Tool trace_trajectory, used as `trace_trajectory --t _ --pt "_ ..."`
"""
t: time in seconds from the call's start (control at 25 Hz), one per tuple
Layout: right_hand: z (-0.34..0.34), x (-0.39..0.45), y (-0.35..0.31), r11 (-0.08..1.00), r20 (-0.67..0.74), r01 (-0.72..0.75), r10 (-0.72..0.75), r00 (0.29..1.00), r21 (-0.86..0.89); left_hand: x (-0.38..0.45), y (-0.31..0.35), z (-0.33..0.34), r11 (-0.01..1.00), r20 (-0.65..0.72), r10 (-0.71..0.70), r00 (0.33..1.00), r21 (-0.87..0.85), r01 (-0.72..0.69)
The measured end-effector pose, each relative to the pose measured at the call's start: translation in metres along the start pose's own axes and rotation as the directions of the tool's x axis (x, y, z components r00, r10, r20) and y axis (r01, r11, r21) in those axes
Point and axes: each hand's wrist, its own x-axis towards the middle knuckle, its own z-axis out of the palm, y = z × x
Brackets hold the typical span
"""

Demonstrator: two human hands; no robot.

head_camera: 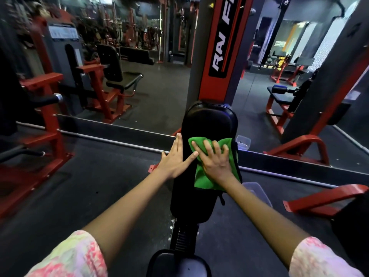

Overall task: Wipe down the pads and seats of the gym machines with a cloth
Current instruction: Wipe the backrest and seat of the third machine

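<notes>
Green cloth lies flat on the long black pad of the machine straight ahead, roughly mid-length of the pad, toward its right edge. Right hand presses down on the cloth, fingers spread and only lightly bent, not bunching the fabric. Left hand has fingers straight and together, resting flat against the pad's left edge, thumb reaching across toward the cloth; it holds nothing, looks like bracing.

Step in hand: wiping this pad. To do it well, I'd judge: keep the palm flat so the whole cloth stays in contact, run long strokes along the pad's length, cover the far rounded end near the red and black upright and the near end, and take the side edges too, since the cloth now covers only the right-middle part. Left hand should steady the pad so it does not swing.

Counts: one cloth, two hands, one pad under work. One more black seat sits at the bottom edge, just below the pad on the same frame. At far left another machine shows one seat with backrest. At right a low bench with a roller pad; this may be a mirror reflection, hard to tell. One clear plastic container on the floor right of the pad, with what seems its reflection above.
</notes>
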Motion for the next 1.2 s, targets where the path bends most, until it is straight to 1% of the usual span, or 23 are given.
trace_trajectory --t 0.08,0.16,0.24,0.32,0.36,0.4,0.44,0.52,0.56,0.6,0.64,0.68,0.72,0.8,0.84,0.88,0.92,0.96,1.04,1.08,1.12,1.16,1.2 --pt "-0.004 -0.018 -0.012 0.993 0.035 0.051 -0.055 0.998 0.105 -0.004 0.004 0.002 0.997 0.002 -0.039 0.999 -0.065 0.039" --pt "-0.013 -0.028 -0.018 0.978 0.115 0.058 -0.082 0.99 0.203 -0.009 0.007 0.008 0.975 -0.024 -0.097 0.995 -0.201 0.091" --pt "-0.027 -0.029 -0.023 0.96 0.209 -0.059 0.0 0.978 0.275 -0.015 0.011 0.018 0.934 -0.142 -0.159 0.977 -0.343 0.102" --pt "-0.042 -0.028 -0.025 0.912 0.281 -0.251 0.161 0.946 0.323 -0.026 0.017 0.031 0.893 -0.275 -0.239 0.931 -0.439 0.099" --pt "-0.049 -0.03 -0.026 0.867 0.301 -0.342 0.238 0.923 0.362 -0.03 0.02 0.04 0.872 -0.28 -0.27 0.921 -0.477 0.111" --pt "-0.056 -0.034 -0.027 0.815 0.315 -0.412 0.298 0.901 0.407 -0.036 0.023 0.048 0.843 -0.222 -0.28 0.934 -0.522 0.128" --pt "-0.062 -0.038 -0.029 0.769 0.329 -0.455 0.331 0.884 0.448 -0.042 0.026 0.057 0.794 -0.119 -0.268 0.956 -0.59 0.149" --pt "-0.072 -0.046 -0.033 0.704 0.367 -0.497 0.346 0.864 0.508 -0.054 0.03 0.072 0.613 0.078 -0.195 0.978 -0.768 0.184" --pt "-0.077 -0.05 -0.034 0.671 0.405 -0.518 0.336 0.85 0.531 -0.06 0.03 0.08 0.541 0.101 -0.166 0.981 -0.823 0.176" --pt "-0.082 -0.051 -0.034 0.631 0.455 -0.542 0.315 0.833 0.555 -0.065 0.028 0.085 0.507 0.075 -0.153 0.985 -0.85 0.144" --pt "-0.089 -0.053 -0.032 0.569 0.542 -0.587 0.271 0.795 0.576 -0.072 0.026 0.089 0.495 0.04 -0.145 0.989 -0.862 0.108" --pt "-0.095 -0.055 -0.028 0.49 0.651 -0.649 0.198 0.733 0.582 -0.079 0.023 0.091 0.492 0.019 -0.132 0.991 -0.867 0.082" --pt "-0.101 -0.057 -0.022 0.409 0.757 -0.724 0.111 0.643 0.555 -0.087 0.02 0.091 0.494 0.016 -0.115 0.993 -0.867 0.071" --pt "-0.114 -0.062 -0.011 0.27 0.909 -0.87 -0.06 0.413 0.413 -0.102 0.012 0.09 0.513 0.039 -0.078 0.996 -0.855 0.074" --pt "-0.12 -0.067 -0.008 0.222 0.944 -0.919 -0.139 0.301 0.325 -0.11 0.008 0.09 0.519 0.056 -0.072 0.996 -0.85 0.085" --pt "-0.127 -0.072 -0.007 0.184 0.959 -0.951 -0.183 0.217 0.25 -0.116 0.004 0.089 0.51 0.072 -0.072 0.995 -0.854 0.098" --pt "-0.135 -0.079 -0.009 0.122 0.965 -0.975 -0.209 0.159 0.187 -0.124 -0.002 0.089 0.51 0.087 -0.081 0.993 -0.853 0.116" --pt "-0.144 -0.087 -0.012 0.011 0.966 -0.993 -0.234 0.114 0.12 -0.131 -0.007 0.09 0.512 0.107 -0.088 0.99 -0.848 0.137" --pt "-0.162 -0.109 -0.026 -0.336 0.952 -0.939 -0.304 0.032 -0.076 -0.148 -0.02 0.095 0.537 0.154 -0.119 0.981 -0.821 0.194" --pt "-0.172 -0.12 -0.036 -0.508 0.942 -0.841 -0.336 -0.005 -0.186 -0.156 -0.028 0.1 0.546 0.172 -0.153 0.973 -0.806 0.229" --pt "-0.18 -0.133 -0.05 -0.641 0.936 -0.723 -0.351 -0.023 -0.258 -0.164 -0.037 0.106 0.547 0.185 -0.204 0.961 -0.793 0.269" --pt "-0.187 -0.145 -0.065 -0.737 0.937 -0.611 -0.349 -0.022 -0.289 -0.172 -0.048 0.113 0.538 0.195 -0.266 0.944 -0.783 0.314" --pt "-0.195 -0.157 -0.081 -0.799 0.943 -0.526 -0.333 -0.017 -0.292 -0.178 -0.058 0.12 0.517 0.203 -0.336 0.92 -0.777 0.36"
